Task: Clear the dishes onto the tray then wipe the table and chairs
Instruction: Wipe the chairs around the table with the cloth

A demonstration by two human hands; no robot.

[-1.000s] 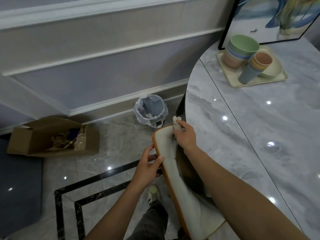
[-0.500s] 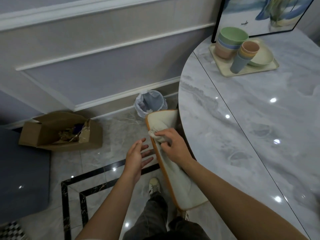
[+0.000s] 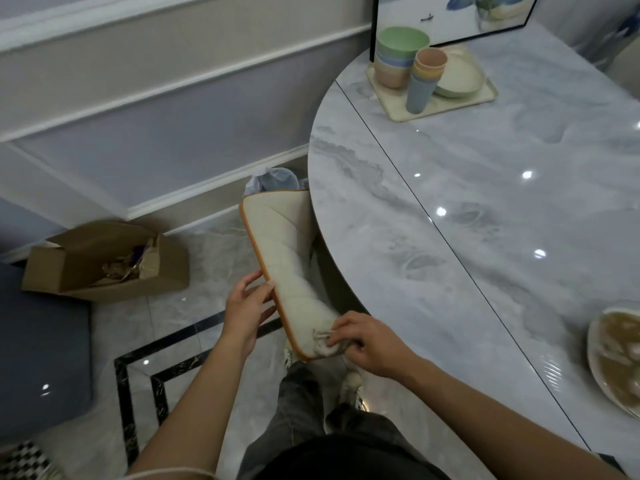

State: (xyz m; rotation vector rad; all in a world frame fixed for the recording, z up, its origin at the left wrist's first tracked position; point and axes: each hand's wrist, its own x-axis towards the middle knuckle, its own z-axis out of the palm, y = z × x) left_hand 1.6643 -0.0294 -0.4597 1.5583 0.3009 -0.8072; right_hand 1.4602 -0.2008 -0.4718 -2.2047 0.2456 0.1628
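Fingers point(image 3: 346, 332) of the right hand point(image 3: 372, 344) are clenched round a crumpled cloth point(image 3: 323, 344), pressing it against the lower end of the cream chair back point(image 3: 287, 254). The left hand point(image 3: 247, 306) grasps the chair back's orange-trimmed edge higher up; how far its fingertips wrap behind is hard to make out. The chair's seat is hidden under the marble tabletop point(image 3: 450, 220). At the tabletop's far end a tray point(image 3: 398, 114) carries stacked bowls point(image 3: 401, 50), stacked cups point(image 3: 424, 81) and a plate point(image 3: 457, 79). A dish point(image 3: 616, 358) is cut off at the right edge. A lined bin point(image 3: 273, 178) is partly hidden behind the chair back.
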